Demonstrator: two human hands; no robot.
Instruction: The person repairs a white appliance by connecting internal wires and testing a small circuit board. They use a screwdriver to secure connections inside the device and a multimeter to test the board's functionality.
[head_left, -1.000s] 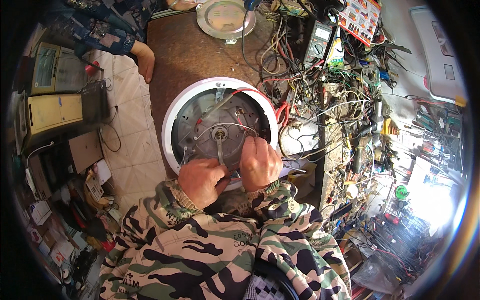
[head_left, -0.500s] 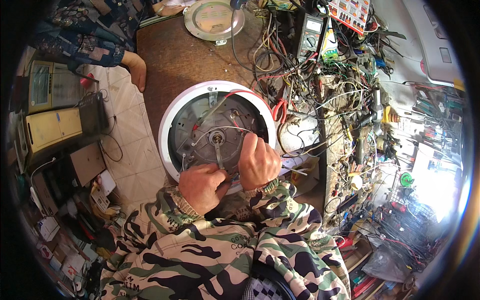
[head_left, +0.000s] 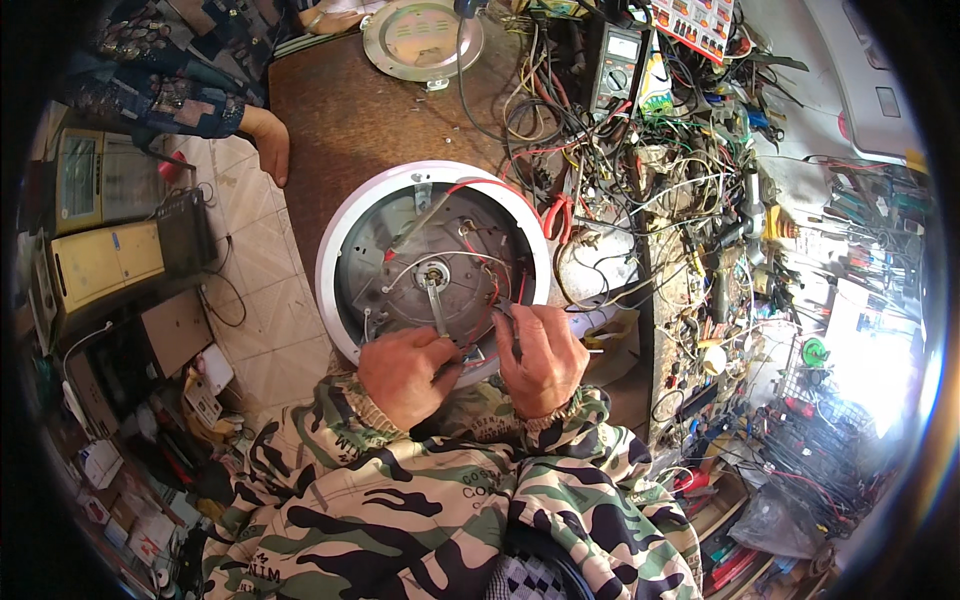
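A round appliance base with a white rim lies open in front of me, its grey metal plate facing up. From its centre a flat metal strip runs toward my left hand. That hand is closed over the near rim, fingertips pinched; what sits in them is hidden. My right hand is closed at the near right of the base, with something dark and thin between thumb and fingers that I cannot make out. Thin red wires lie by its fingertips. A white wire arches across the plate.
A round metal cover lies at the table's far side. Red-handled pliers rest right of the base, beside tangled wires and a multimeter. At the far left, another person's hand is on the wooden table edge.
My right hand has drawn back toward me and to the right, uncovering red wires at the plate's right side. My left hand has stayed nearly still.
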